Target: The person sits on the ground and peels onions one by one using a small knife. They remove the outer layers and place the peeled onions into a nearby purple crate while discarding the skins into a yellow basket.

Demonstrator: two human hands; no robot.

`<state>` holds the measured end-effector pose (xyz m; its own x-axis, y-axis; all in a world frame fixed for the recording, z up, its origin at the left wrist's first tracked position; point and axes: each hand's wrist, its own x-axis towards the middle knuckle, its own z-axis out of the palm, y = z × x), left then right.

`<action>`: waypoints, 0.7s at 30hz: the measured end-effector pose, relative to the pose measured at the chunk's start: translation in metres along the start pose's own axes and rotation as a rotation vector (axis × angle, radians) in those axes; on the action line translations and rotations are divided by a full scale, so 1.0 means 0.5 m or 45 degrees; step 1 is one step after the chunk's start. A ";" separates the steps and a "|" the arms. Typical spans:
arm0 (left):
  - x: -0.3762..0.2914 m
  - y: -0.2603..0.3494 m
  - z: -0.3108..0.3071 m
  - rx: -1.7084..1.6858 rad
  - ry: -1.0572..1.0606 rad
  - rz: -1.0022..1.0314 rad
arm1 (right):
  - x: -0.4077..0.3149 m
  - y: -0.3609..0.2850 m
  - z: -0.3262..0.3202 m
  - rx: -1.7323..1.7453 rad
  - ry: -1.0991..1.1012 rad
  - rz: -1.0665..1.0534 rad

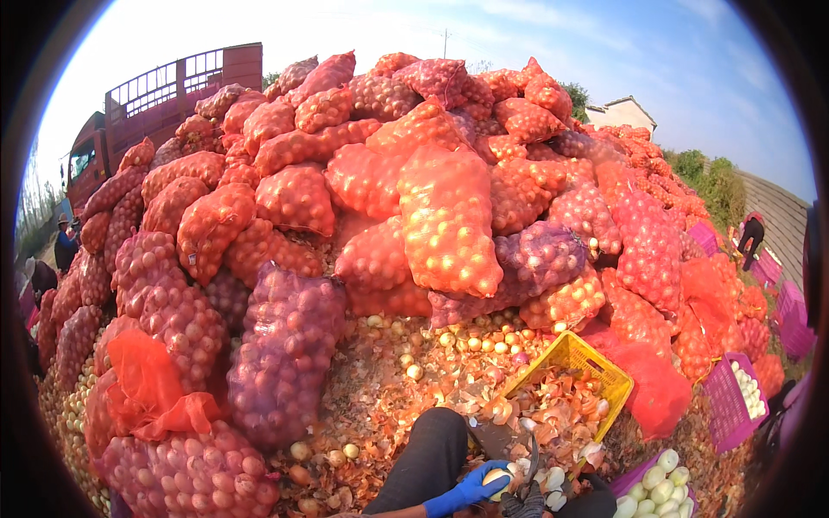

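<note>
Low in the picture, my left hand (pixel 476 487) wears a blue glove and is closed around a pale onion (pixel 497 484). Close beside it, my right hand (pixel 526 504), in a dark grey glove, grips a knife with a curved dark blade (pixel 533 456) pointing up. The knife's handle is hidden in the glove. Beyond both hands a yellow plastic crate (pixel 612 388) stands tilted, with onion skins (pixel 550 401) in and around it. At the bottom right, peeled onions (pixel 660 485) fill a purple crate (pixel 631 478).
A tall heap of red mesh sacks of onions (pixel 447 220) rises ahead; a purple mesh sack (pixel 285 356) stands left of my knee. Loose onions (pixel 414 371) and skins cover the ground. Another purple crate (pixel 728 414) is at right. People and a red truck (pixel 90 155) are farther off.
</note>
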<state>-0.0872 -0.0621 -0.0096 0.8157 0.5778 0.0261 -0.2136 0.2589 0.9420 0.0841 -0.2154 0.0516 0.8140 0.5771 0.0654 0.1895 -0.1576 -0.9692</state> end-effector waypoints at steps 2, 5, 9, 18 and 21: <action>0.005 -0.006 0.006 -0.039 -0.042 -0.074 | 0.001 0.004 -0.007 -0.016 0.006 0.003; 0.008 -0.028 -0.006 -0.024 -0.086 -0.137 | 0.006 0.001 -0.010 -0.019 -0.011 0.004; -0.006 -0.033 -0.008 -0.074 -0.151 -0.170 | 0.006 -0.009 -0.018 -0.038 -0.010 0.003; 0.011 -0.039 -0.028 -0.823 -0.285 -0.106 | 0.005 -0.030 -0.014 -0.041 -0.016 -0.017; -0.007 0.213 0.039 -0.777 -0.234 -0.468 | -0.006 -0.069 -0.050 -0.027 0.075 -0.030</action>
<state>-0.1020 -0.0518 0.0970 0.9578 0.2457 -0.1491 -0.1267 0.8267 0.5482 0.0886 -0.2317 0.0908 0.8400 0.5327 0.1030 0.2205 -0.1617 -0.9619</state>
